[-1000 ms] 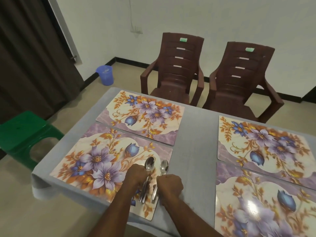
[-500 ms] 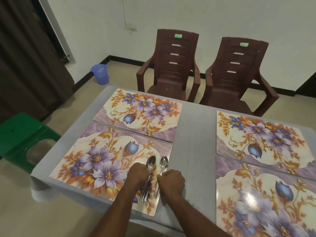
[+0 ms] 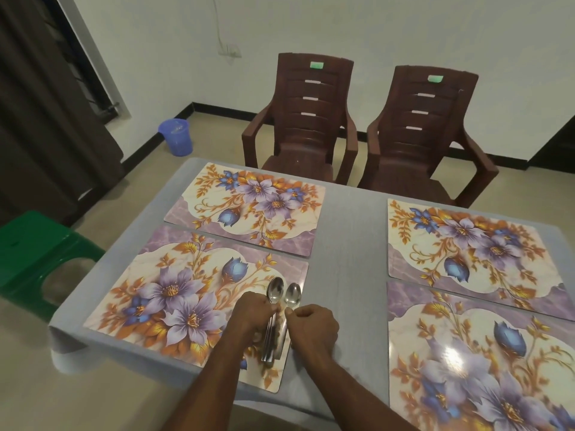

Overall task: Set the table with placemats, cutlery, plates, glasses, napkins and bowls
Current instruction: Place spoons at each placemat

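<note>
On glossy floral placemat, left hand gripping steel spoons, right hand fingers pinching one.

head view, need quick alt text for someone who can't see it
A person's left hand grips a bundle of spoons over the near-left floral placemat while the right hand pinches one spoon. Four placemats lie on a grey-clothed table, with two brown chairs beyond.
</note>
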